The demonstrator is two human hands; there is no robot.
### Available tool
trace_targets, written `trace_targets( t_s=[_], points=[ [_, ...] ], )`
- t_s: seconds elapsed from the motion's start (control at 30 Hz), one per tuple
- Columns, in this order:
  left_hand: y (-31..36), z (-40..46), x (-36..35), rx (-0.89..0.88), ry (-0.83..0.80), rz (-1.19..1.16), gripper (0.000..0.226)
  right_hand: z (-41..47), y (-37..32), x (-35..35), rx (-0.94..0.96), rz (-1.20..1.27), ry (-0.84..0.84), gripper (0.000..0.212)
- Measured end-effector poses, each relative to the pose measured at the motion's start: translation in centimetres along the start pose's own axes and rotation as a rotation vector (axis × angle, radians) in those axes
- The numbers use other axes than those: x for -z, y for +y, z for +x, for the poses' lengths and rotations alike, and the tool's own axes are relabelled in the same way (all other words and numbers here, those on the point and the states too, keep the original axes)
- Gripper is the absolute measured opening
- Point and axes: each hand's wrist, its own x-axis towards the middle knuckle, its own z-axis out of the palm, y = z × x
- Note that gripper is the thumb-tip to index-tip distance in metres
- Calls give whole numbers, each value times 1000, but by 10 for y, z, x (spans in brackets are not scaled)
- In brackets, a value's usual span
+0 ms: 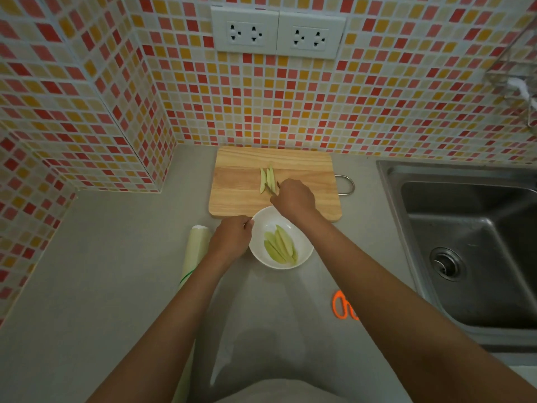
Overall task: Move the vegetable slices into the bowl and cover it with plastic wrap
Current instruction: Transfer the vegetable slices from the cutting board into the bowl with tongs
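A wooden board (247,196) lies on the grey counter (116,271) against the tiled wall (319,106), with a metal loop handle (347,184) at its right edge. A few pale green slices (267,178) lie close together near the board's middle, running front to back. The right hand (293,197) rests over the board with its fingers curled down onto the near ends of those slices — it seems to pinch one, though the knuckles hide the fingertips, so the grip itself cannot be made out.

Just in front of the board sits a white bowl (302,251), its far rim overlapping the board's near edge. Several more slices (280,247) lie inside it, fanned along the bottom. The left hand (231,238) is closed on the bowl's left rim, thumb and fingers at the edge.

Left of the bowl — partly under the left forearm — a roll of wrap (197,248) lies on the counter, pointing toward the wall. Orange scissors (343,308) lie to the right, partly hidden by the right forearm. A steel sink (465,242) fills the right side, and two double sockets (277,32) are set in the wall above the board.
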Motion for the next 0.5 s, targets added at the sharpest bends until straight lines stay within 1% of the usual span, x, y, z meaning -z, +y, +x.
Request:
trace_targets(
  t_s=[0.1, 0.27, 0.4, 0.5],
  points=[
    [1, 0, -1, -8, 6, 9, 32, 8, 0, -8, -34, 1, 1, 34],
    [1, -1, 0, -12, -6, 21, 34, -11, 21, -2, -64, 142, 59, 37],
    [1, 0, 0, -10, -12, 20, 34, -57, 40, 14, -34, 272, 102, 45],
    [0, 0, 0, -15, -4, 11, 33, -103, 53, 19, 27, 241, 71, 48]
  ],
)
